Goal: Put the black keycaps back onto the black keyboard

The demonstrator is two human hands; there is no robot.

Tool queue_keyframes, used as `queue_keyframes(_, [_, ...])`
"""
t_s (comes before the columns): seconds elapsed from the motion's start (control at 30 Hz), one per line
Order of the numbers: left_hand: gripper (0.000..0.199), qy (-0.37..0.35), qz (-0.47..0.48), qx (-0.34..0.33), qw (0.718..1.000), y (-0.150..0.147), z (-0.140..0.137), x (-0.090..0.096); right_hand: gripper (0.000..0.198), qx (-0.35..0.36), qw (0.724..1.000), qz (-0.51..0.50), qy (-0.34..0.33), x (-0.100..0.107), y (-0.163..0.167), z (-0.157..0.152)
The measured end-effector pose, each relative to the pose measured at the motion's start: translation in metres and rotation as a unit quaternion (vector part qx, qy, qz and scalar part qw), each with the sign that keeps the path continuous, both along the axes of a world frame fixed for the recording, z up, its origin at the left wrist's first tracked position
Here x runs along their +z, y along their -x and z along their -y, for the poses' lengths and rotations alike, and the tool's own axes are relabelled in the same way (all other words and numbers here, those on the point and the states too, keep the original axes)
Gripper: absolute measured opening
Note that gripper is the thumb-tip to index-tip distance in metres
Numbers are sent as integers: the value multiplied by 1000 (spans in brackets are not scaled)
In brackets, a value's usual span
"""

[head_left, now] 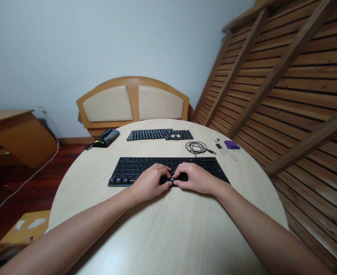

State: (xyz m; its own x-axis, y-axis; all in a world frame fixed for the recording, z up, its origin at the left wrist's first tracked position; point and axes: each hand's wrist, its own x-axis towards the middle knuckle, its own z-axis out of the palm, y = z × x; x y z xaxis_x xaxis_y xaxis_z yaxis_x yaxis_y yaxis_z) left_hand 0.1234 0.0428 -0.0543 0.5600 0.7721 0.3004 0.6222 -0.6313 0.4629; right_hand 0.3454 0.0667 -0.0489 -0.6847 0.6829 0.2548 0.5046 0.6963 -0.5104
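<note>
A black keyboard (128, 168) lies across the table, most of its switches bare, with several keycaps seated along its lower left edge. Over the middle of its front row, my left hand (153, 182) and my right hand (195, 178) meet from either side. Thumb and fingers of both are closed on one small black keycap (172, 179) with a light mark. Whether that keycap is seated on a switch or just above it, I cannot tell. My hands hide part of the lower rows. Behind the keyboard, loose keycaps (148, 134) stand in keyboard-like rows, with gaps towards the right.
The keyboard's coiled cable (196, 147) lies behind it on the round table (168, 225). To the right are a small wire tool (220, 147) and a folded purple cloth (231, 144). A dark grey pouch (107, 137) sits at the back left edge.
</note>
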Motion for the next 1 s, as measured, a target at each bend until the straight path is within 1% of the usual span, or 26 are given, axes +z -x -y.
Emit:
queue_keyframes(0.2, [10, 0, 1, 0, 1000, 1, -1, -2, 6, -3, 1000, -8, 18, 0, -1, 0])
queue_keyframes(0.77, [9, -7, 1, -2, 1000, 1, 1, -1, 7, -16, 999, 2, 28, 3, 1, 3])
queue_keyframes(1.0, [9, -5, -1, 0, 1000, 0, 3, 1, 8, -31, 999, 23, 6, 2, 3, 4])
